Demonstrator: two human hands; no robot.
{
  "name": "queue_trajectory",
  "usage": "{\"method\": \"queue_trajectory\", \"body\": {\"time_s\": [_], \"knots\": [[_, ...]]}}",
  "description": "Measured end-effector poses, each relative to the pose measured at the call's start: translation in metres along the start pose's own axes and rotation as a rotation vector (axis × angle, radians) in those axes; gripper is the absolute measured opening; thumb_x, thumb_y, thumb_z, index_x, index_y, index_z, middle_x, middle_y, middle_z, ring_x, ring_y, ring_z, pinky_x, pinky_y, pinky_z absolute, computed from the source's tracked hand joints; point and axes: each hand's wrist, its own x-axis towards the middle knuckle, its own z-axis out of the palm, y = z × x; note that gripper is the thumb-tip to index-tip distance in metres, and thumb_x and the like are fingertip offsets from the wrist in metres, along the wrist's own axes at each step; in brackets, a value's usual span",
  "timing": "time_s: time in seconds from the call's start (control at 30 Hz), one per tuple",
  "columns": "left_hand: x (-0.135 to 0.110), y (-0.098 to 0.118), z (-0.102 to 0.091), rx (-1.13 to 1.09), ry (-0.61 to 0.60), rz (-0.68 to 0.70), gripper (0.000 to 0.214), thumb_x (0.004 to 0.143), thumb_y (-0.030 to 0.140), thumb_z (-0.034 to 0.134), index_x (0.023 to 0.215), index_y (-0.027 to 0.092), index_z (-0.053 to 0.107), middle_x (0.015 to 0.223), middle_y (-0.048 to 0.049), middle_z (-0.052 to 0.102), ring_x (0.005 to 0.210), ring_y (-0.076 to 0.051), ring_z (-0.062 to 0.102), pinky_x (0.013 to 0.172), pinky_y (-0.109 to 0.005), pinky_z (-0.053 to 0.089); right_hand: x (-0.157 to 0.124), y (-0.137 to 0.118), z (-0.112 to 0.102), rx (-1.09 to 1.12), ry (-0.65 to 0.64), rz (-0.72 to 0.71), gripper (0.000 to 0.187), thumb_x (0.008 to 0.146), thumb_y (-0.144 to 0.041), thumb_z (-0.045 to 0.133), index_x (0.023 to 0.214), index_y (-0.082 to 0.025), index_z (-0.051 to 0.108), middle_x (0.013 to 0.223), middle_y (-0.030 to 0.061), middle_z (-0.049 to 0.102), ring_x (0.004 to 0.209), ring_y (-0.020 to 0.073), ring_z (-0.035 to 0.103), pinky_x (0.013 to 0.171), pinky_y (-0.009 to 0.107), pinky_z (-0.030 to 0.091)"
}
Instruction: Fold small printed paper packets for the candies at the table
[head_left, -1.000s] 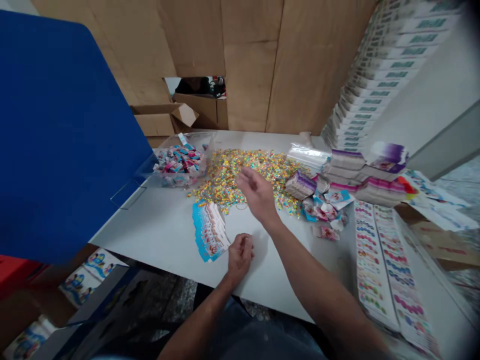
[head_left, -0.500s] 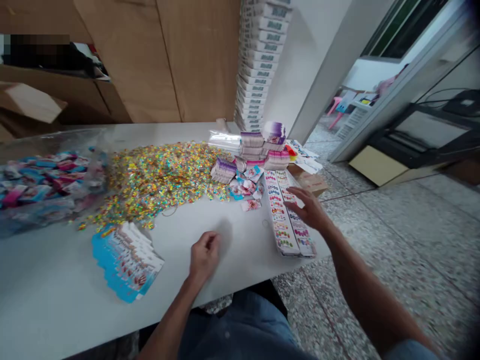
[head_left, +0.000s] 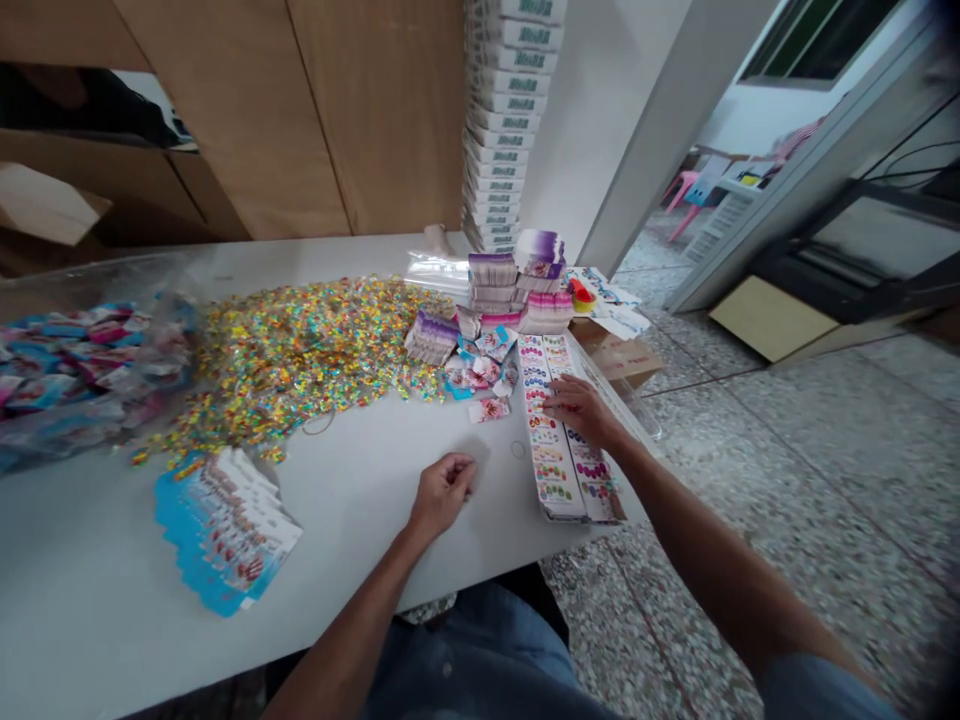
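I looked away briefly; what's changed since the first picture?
The right hand moved right, from above the colourful pile to the printed cards; whether it grips any is unclear. The left hand shifted right, away from the fanned blue cards. The view turned right. Pile and fanned blue cards look unchanged.

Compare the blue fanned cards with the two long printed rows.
The fanned cards are mainly blue and white, while the printed rows carry many-coloured ovals on white. The fanned cards overlap aslant; the printed rows run straight. The right hand is over the printed rows, not the fanned cards. Both bear printing.
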Motion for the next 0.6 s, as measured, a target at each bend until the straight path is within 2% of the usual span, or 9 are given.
{"method": "queue_trajectory", "body": {"time_s": [0.13, 0.2, 0.27, 0.37, 0.5, 0.6], "knots": [[-0.001, 0.001, 0.001, -0.012, -0.008, 0.007, 0.032, 0.084, 0.046, 0.065, 0.093, 0.015, 0.07, 0.069, -0.0008, 0.064, 0.058, -0.013, 0.06, 0.056, -0.024, 0.049, 0.01, -0.001, -0.006, -0.041, 0.004, 0.028, 0.043, 0.093, -0.051, 0.065, 0.128, -0.028, 0.072, 0.14, 0.0099, 0.066, 0.14, 0.0349, 0.051, 0.117, 0.059, 0.039], [-0.002, 0.0, 0.0, -0.008, -0.006, 0.025, 0.031, 0.085, 0.045, 0.064, 0.093, 0.016, 0.07, 0.07, -0.0009, 0.065, 0.059, -0.013, 0.06, 0.058, -0.024, 0.049, 0.014, -0.002, -0.005, -0.063, -0.021, 0.014, 0.046, 0.092, -0.052, 0.066, 0.131, -0.028, 0.07, 0.145, 0.0108, 0.062, 0.141, 0.0358, 0.05, 0.117, 0.06, 0.038], [-0.005, 0.0, 0.0, -0.012, -0.005, 0.039, 0.031, 0.085, 0.044, 0.064, 0.093, 0.015, 0.07, 0.069, -0.0004, 0.064, 0.059, -0.013, 0.059, 0.059, -0.024, 0.048, 0.016, -0.002, -0.003, -0.06, -0.042, -0.01, 0.039, 0.093, -0.05, 0.065, 0.125, -0.029, 0.073, 0.144, 0.0102, 0.063, 0.139, 0.0348, 0.052, 0.117, 0.06, 0.038], [-0.008, 0.001, -0.002, -0.027, -0.023, 0.04, 0.03, 0.085, 0.043, 0.062, 0.093, 0.015, 0.069, 0.067, 0.0005, 0.062, 0.059, -0.013, 0.058, 0.06, -0.024, 0.047, 0.017, -0.004, 0.002, -0.026, -0.001, -0.028, 0.028, 0.095, -0.044, 0.061, 0.112, -0.028, 0.078, 0.133, 0.0099, 0.07, 0.134, 0.0324, 0.057, 0.116, 0.058, 0.04], [-0.01, 0.002, -0.002, -0.039, -0.022, 0.043, 0.03, 0.084, 0.044, 0.063, 0.091, 0.015, 0.069, 0.068, 0.0006, 0.063, 0.058, -0.012, 0.058, 0.059, -0.024, 0.046, 0.017, -0.011, 0.003, 0.006, 0.056, -0.042, 0.028, 0.097, -0.043, 0.056, 0.095, -0.026, 0.079, 0.121, 0.0102, 0.075, 0.128, 0.0311, 0.061, 0.114, 0.056, 0.042], [-0.011, 0.001, -0.002, -0.036, -0.016, 0.065, 0.028, 0.085, 0.042, 0.062, 0.089, 0.015, 0.069, 0.066, 0.0011, 0.062, 0.058, -0.013, 0.058, 0.059, -0.024, 0.046, 0.018, -0.017, 0.0, 0.023, 0.038, -0.031, 0.03, 0.096, -0.045, 0.057, 0.101, -0.024, 0.077, 0.125, 0.0121, 0.073, 0.125, 0.0304, 0.063, 0.111, 0.053, 0.046]]}}
